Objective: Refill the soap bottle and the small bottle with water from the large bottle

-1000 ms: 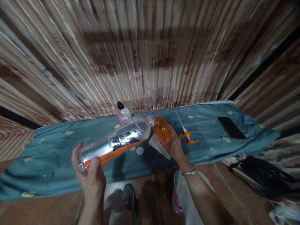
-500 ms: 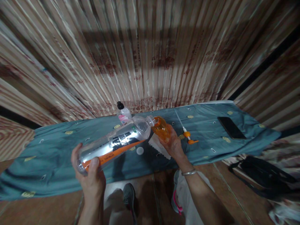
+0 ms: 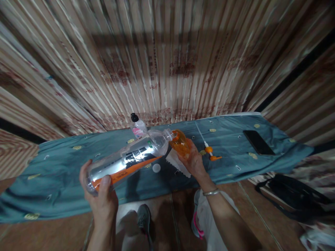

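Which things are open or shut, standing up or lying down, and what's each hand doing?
Big clear bottle: cap off, tilted, neck at the orange bottle's mouth
Orange bottle: open, tilted
Left hand: closed around the big clear bottle's base
Right hand: closed around the orange bottle
Pump: off, lying down
Black-topped bottle: upright, top on
White disc: lying flat
Phone: lying flat, screen dark
White paper: lying down

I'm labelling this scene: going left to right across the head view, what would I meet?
Left hand, large clear bottle, orange bottle, right hand, orange-and-white pump, black phone.
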A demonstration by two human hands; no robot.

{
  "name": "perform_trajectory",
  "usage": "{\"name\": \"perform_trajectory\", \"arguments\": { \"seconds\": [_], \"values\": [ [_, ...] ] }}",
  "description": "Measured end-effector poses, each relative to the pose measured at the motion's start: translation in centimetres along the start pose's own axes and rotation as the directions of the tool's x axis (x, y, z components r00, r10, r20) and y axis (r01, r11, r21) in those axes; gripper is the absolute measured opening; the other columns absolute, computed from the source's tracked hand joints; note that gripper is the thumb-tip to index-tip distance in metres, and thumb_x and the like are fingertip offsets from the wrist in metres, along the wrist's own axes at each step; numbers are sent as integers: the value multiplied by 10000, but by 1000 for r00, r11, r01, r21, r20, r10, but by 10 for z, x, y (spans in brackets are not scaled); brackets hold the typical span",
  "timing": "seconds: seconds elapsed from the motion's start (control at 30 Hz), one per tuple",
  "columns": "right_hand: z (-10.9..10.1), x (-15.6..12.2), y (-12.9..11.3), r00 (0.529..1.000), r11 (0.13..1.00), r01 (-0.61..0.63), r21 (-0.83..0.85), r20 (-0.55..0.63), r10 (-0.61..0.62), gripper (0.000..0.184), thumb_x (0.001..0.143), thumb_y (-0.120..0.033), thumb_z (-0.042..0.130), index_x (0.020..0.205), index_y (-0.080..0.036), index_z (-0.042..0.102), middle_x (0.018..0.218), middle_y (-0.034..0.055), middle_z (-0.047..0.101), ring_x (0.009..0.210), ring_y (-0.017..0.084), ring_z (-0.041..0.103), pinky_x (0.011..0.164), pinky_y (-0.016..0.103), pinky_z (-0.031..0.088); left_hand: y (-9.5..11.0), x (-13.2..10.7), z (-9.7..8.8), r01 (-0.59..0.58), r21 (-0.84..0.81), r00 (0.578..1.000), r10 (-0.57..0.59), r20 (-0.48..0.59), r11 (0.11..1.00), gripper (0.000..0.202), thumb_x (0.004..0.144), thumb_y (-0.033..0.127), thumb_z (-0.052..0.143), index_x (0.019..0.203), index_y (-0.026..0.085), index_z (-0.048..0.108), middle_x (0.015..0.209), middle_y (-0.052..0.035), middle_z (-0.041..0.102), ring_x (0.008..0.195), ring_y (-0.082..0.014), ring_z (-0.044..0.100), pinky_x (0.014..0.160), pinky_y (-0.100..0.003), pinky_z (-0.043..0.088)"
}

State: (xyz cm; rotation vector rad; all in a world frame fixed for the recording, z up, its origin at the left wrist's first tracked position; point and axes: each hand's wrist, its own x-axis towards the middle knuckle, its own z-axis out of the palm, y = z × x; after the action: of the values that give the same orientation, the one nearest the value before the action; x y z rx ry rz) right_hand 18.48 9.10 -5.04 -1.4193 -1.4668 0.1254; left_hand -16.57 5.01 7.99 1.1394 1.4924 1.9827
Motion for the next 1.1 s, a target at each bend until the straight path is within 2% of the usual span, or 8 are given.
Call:
{"name": "perform_trajectory", "arguments": {
  "seconds": [0.1,0.23,0.43,0.57,0.73,0.83,0.97,1.1],
  "values": [
    [2,0,1,1000,1000,-4,7,2,4,816,1100,-499,842,1838,-238,612,1678,230,819,1569,477,829,1341,769,724,-2,0,-1,3,-6,1000,-3,7,1000,946,820,768,1015,1618,339,742,1276,-31,734,1130,-297,757,1234,-503,678],
    [3,-2,5,1000,1000,10,17,-13,-9,825,1096,-524,857,1838,-274,597,1684,216,833,1553,477,840,1327,814,718,-3,2,-3,-6,0,1000,6,21,1000,937,808,769,1011,1584,334,718,1292,-27,713,1059,-257,692,1154,-454,660],
    [1,-3,7,1000,1000,-6,-2,-19,6,820,1084,-513,882,1832,-296,625,1677,200,852,1547,450,850,1324,736,739,0,3,-2,24,-74,1000,-24,-1,997,937,732,717,1085,1513,324,749,1327,-22,722,1099,-246,655,1107,-392,601],
    [0,-2,6,1000,1000,8,-12,-12,-8,813,1091,-482,870,1847,-307,626,1695,196,847,1556,459,855,1329,748,732,-3,3,-3,13,-66,1000,-12,20,998,914,776,731,1052,1533,340,721,1281,-18,705,1049,-250,635,1098,-415,605],
    [1,-2,6,1000,1000,12,-8,-9,-12,865,1109,-511,859,1902,-320,571,1698,199,838,1575,460,846,1323,750,728,-5,1,-4,-26,22,999,25,30,999,921,831,779,994,1582,339,691,1334,-42,698,1065,-265,656,1076,-435,635],
    [3,-3,8,999,999,32,-16,-22,-32,858,1122,-525,846,1904,-314,560,1694,202,838,1563,455,849,1317,738,735,-5,1,-4,-35,15,998,34,43,999,901,845,758,990,1587,347,687,1287,-36,704,1045,-269,666,1073,-445,644],
    [5,-4,9,999,999,34,-25,-30,-35,831,1133,-542,843,1893,-333,580,1682,187,842,1546,444,854,1308,695,751,-7,2,-3,-38,-37,999,39,31,999,859,848,721,1009,1561,345,712,1300,-31,708,1066,-265,671,1145,-449,642],
    [7,-3,11,998,999,36,-14,-49,-36,855,1120,-512,860,1900,-321,565,1669,179,843,1534,427,856,1292,690,764,-9,1,-7,-35,11,999,35,24,999,901,849,760,996,1587,335,705,1369,-54,694,1144,-283,684,1189,-456,640]
  ]
}}
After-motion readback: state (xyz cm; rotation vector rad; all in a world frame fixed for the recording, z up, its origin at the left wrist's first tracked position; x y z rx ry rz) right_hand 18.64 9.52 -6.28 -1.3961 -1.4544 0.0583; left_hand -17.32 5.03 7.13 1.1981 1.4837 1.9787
